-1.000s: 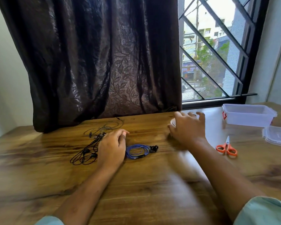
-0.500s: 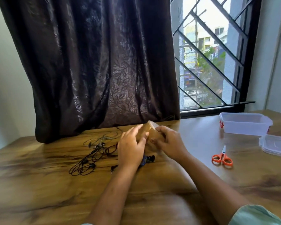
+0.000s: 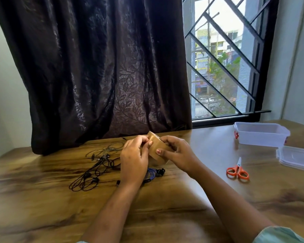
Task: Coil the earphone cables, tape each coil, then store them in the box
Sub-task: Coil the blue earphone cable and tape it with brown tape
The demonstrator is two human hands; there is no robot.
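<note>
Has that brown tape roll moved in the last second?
Yes. The tape roll has left the table and gone left, away from the scissors, and is now above the blue earphone coil.

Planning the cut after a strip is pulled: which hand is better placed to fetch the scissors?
Probably the right hand: the scissors lie on its side of the table, with nothing between. The left hand sits farther off, fingertips at the tape roll.
</note>
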